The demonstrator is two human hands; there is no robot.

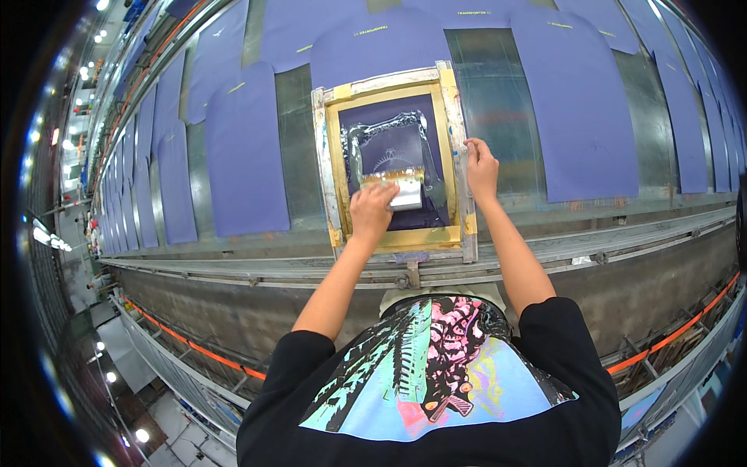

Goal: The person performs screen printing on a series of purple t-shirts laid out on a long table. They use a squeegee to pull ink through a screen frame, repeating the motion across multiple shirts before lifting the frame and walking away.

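A screen-printing screen lies in front of me, its pale, worn frame lined with yellow around a dark purple field marked with glossy clear ink and a faint pattern. My left hand is closed on a metal squeegee resting low on that field, tilted, with my fingers over its top. My right hand grips the right side rail of the frame, thumb and fingers pinched at its edge. The screen sits over the long table, among flat purple fabric pieces, and part of one shows just beyond its top edge.
The long table with reflective bare strips carries rows of purple pieces to both sides and behind the screen. A metal rail runs along its near edge. Orange tubes run lower down, near my body. Lights and a floor show at the left.
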